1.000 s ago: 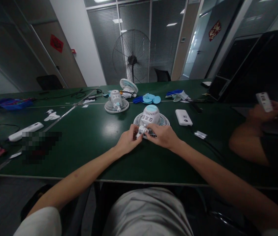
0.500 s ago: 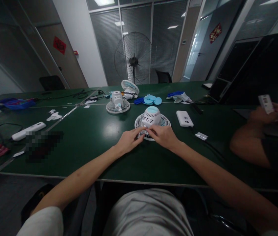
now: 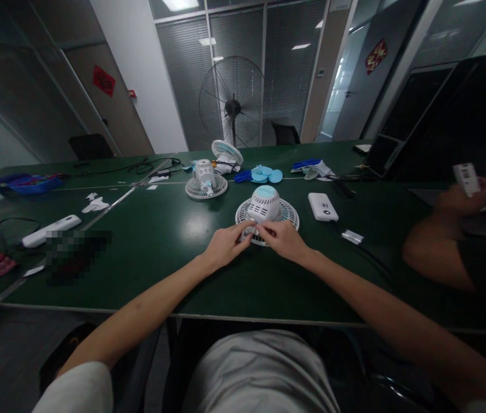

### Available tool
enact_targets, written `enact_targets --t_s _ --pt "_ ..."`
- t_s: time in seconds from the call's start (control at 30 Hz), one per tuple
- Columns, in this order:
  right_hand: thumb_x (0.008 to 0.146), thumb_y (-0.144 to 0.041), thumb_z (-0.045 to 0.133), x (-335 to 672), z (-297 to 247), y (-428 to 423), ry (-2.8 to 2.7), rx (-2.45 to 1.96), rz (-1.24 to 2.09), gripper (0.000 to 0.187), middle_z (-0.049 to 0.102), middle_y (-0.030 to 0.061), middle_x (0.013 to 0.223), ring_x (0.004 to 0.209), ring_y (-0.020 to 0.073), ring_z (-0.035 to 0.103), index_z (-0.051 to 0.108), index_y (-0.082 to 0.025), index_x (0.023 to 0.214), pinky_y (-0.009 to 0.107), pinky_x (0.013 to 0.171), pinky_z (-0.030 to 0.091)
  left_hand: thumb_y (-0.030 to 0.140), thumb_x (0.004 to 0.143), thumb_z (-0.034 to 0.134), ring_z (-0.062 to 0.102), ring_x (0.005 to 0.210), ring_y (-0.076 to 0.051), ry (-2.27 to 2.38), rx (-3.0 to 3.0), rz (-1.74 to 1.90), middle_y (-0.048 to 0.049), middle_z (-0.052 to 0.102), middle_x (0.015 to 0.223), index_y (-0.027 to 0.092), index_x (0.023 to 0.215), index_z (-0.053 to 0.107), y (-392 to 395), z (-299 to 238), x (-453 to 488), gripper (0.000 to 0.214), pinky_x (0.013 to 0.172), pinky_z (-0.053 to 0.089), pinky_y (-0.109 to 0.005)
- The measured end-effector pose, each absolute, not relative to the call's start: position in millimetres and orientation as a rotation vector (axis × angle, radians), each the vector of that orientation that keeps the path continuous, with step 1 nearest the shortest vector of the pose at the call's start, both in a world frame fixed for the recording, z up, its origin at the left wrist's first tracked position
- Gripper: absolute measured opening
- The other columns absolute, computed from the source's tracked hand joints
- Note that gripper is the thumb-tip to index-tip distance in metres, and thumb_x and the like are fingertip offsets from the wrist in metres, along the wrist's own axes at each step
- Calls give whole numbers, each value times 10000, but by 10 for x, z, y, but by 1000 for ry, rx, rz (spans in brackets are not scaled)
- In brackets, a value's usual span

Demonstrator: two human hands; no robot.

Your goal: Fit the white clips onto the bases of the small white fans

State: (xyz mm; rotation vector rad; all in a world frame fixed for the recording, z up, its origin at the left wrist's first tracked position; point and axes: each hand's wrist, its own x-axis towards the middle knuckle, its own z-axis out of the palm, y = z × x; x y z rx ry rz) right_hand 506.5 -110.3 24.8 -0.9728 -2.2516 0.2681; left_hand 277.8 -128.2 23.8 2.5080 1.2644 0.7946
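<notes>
A small white fan (image 3: 266, 206) with a pale blue cap lies grille-down on the dark green table (image 3: 160, 258). My left hand (image 3: 225, 245) and my right hand (image 3: 284, 238) meet at its near edge. Both hands have fingers curled and pinched on the fan's small white base piece, which they mostly hide. A second small white fan (image 3: 205, 179) lies further back, with a third white fan (image 3: 226, 155) behind it.
A white power bank (image 3: 322, 206) lies right of the fan. Blue fan blades (image 3: 264, 174) and blue gloves (image 3: 309, 166) sit further back. Another person's hands (image 3: 470, 195) hold a white device at the right. A white gadget (image 3: 51, 229) and cables lie left.
Both hands have lowered the small white base piece from a raised hold down against the fan's near edge. The view has shifted slightly.
</notes>
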Motion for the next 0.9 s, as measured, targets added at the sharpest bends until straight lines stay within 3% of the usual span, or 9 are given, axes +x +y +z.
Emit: enact_targets --t_s 0.13,0.3,0.63,0.9 --pt "1022 -382 558 5136 303 -1104 -2266 -932 126 267 740 33 809 648 157 641 705 -173 1101 278 609 459 398 1039 484 669 778 -189 1270 2523 789 -23 702 901 257 1438 546 -1282 239 2781 427 762 484 -275" --pt "1013 -356 563 5285 374 -1061 -2489 -720 -180 331 763 85 1087 844 207 692 660 -216 1297 306 671 498 400 1044 475 670 776 -194 1269 2534 784 -25 696 884 244 1453 527 -1276 231 2776 441 784 492 -285" --pt "1064 -387 501 5271 282 -1013 -2489 -750 -340 328 774 88 1020 830 211 704 685 -195 1255 319 686 515 392 1041 465 658 771 -190 1246 2506 790 -30 697 903 239 1438 537 -1280 259 2764 432 767 493 -283" --pt "1041 -410 552 5122 240 -1083 -2276 -879 117 292 760 47 837 691 160 680 728 -180 1013 273 646 489 397 1028 484 651 757 -187 1279 2490 799 -24 687 869 236 1432 547 -1266 230 2763 440 765 494 -281"
